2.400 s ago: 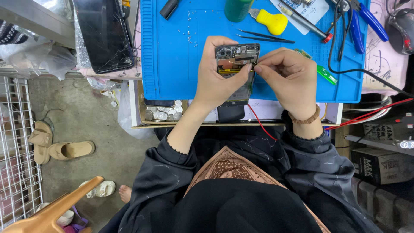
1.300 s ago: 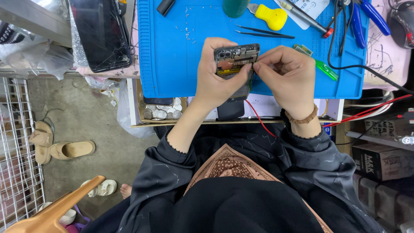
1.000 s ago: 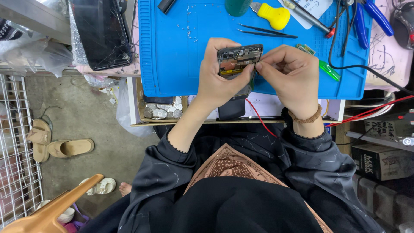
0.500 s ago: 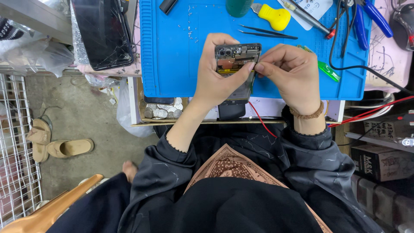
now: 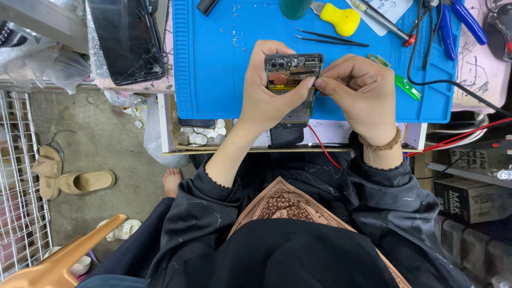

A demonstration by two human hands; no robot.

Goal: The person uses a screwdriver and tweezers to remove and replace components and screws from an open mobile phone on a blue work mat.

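Item one, as I see it from the head camera: an opened dark smartphone with its back cover off and circuit boards exposed [image 5: 292, 72], held upright over the blue silicone work mat [image 5: 213, 80], long axis running toward and away from me, camera end farthest. My left hand [image 5: 266, 98] wraps it from the left, thumb across its face. My right hand [image 5: 360, 93] sits just right of it, thumb and forefinger pressed together at the phone's right edge, pinching something too small to make out. Outward on the bench: thin black tweezers [image 5: 330, 37], a yellow-handled pry tool [image 5: 341, 18], a green stick-shaped tool [image 5: 408, 87], blue-handled pliers [image 5: 469, 21], a cracked black phone screen [image 5: 128, 40], a tray of silver coins [image 5: 200, 136]. Nothing stands between either hand and the phone.
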